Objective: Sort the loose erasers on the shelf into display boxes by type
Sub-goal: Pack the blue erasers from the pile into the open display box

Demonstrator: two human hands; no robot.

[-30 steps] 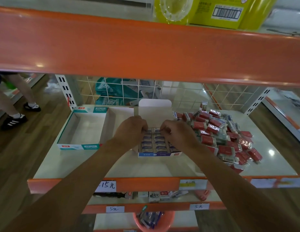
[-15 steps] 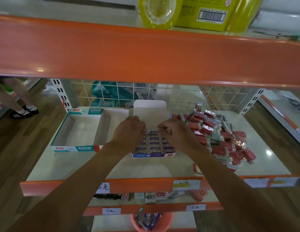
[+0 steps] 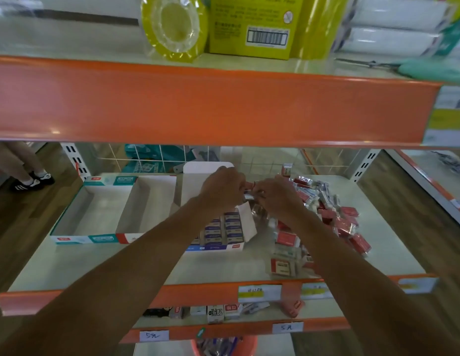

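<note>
Reading from the left of the shelf (image 3: 69, 268), first noted a teal-trimmed box (image 3: 77, 238), open-topped and holding nothing visible. Just beside it, wall against wall, a red-trimmed box (image 3: 136, 209), likewise showing only bare card inside. Next along, a blue-label box (image 3: 216, 249) packed with rows of blue-and-white erasers, with a side flap standing up at its right. Above the rear of that box, left hand (image 3: 221, 188) with fingers curled inward, pinching one end of a small wrapped eraser (image 3: 249, 196), with red showing through the wrap. Meeting it, right hand (image 3: 277, 199) with fingertips closed on the other end of the same piece. Blurred at the contact, so not possible to say whether one piece or two. Further right, pile of red erasers (image 3: 336, 219) heaped loose on the shelf just beside the blue-label box and spilling toward the front lip; contact with the flap not determinable. Judged step in hand: lifting a red-wrapped piece clear of the pile, with the blue type apparently boxed already. Judged next move: carrying the piece left past the full box and setting it flat into an empty box, most likely the red-trimmed one. Calls for a clean handover to one hand, a lift clear of the raised flap, and a row begun from a corner. Bulk of the pile not yet sorted.
</note>
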